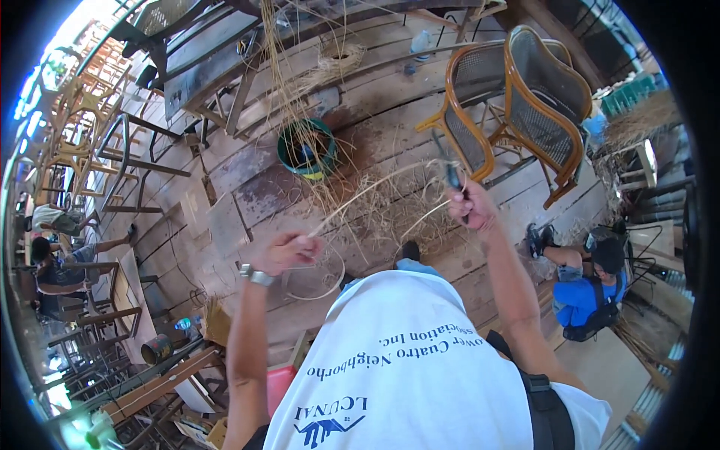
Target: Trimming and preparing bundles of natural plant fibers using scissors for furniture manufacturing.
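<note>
My left hand (289,253), with a metal watch on its wrist, is closed on one end of a long pale rattan strip (356,199). The strip bows up and across toward my right hand (472,205). That hand grips a dark-handled tool (453,178) with a thin curved tip pointing away from me; its exact kind is hard to make out. Another piece of strip (426,218) slants down from beside my right fingers. Below my left hand hangs a wide pale loop (315,298). Curly rattan shavings (375,201) litter the floor between my hands.
Ahead stands a green bucket (328,161) with long strands rising from it. Two woven rattan chairs (512,101) stand at the far right. A person in blue (581,301) sits at the right; others sit at the left near chair frames (135,161). A workbench (217,64) is at the back.
</note>
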Demonstrator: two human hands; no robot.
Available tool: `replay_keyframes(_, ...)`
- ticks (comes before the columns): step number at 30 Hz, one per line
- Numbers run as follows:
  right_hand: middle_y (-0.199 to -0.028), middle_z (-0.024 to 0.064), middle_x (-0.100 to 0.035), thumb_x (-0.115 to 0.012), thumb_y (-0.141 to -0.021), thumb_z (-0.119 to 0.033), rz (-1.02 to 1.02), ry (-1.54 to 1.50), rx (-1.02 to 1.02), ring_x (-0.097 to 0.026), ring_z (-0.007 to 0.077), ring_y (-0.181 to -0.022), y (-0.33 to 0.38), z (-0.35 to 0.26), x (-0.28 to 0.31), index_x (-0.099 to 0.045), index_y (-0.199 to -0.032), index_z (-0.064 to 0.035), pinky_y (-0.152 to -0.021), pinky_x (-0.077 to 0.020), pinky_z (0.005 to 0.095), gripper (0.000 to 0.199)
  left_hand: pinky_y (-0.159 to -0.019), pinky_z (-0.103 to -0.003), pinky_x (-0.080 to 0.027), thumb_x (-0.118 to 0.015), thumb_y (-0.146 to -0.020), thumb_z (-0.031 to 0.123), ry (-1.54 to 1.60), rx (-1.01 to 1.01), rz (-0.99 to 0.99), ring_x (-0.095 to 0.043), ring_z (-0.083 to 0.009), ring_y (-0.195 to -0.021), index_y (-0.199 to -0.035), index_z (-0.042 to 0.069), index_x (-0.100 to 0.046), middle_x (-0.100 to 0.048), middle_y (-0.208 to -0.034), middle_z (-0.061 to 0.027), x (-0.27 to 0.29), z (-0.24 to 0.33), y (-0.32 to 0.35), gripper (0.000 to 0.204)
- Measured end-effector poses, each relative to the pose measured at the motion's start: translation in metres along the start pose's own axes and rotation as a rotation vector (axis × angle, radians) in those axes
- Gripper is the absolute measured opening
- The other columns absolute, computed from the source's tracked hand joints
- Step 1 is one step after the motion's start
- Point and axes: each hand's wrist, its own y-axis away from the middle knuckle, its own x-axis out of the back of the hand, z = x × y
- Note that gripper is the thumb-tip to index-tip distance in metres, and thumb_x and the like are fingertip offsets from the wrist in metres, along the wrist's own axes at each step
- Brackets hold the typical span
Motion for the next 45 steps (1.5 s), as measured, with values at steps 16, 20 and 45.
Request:
replay_keyframes(16,-0.07,0.0076,-0.059,-0.049,-0.097,-0.031,1.315,0.912,0.173,-0.056,0.0177,-0.052,0.079,0.028,0.355,-0.06,-0.101,-0.0063,-0.04,-0.0417,0.0326,0.027,-0.064,-0.025,-0.046,-0.053,-0.1,0.027,0.295,-0.342,-0.284,-0.061,-0.0131,-0.073,-0.093,0.005,-0.059,-0.065,-0.088,-0.0051,-0.137,0.03,-0.128,0.024)
replay_keyframes(20,-0.077,0.0177,-0.065,-0.05,-0.09,-0.029,1.625,1.304,0.187,-0.066,0.0255,-0.064,0.217,0.089,0.424,-0.068,-0.082,0.0048,-0.052,-0.0508,0.0396,0.039,-0.063,-0.026,-0.048,-0.053,-0.1,0.022,0.208,-0.547,0.087,-0.056,-0.01,-0.071,-0.094,0.004,-0.06,-0.065,-0.091,-0.0065,-0.139,0.106,-0.128,0.02)
replay_keyframes(45,-0.08,0.0149,-0.067,-0.047,-0.097,-0.033,1.677,0.903,0.172,-0.066,0.0278,-0.063,0.005,-0.143,0.223,-0.065,-0.098,0.001,-0.054,-0.052,0.0413,0.038,-0.058,-0.022,-0.051,-0.071,-0.087,0.013,-0.227,-1.19,0.273,-0.061,-0.0117,-0.066,-0.096,0.0,-0.068,-0.065,-0.079,-0.0047,-0.084,0.807,-0.425,0.017)
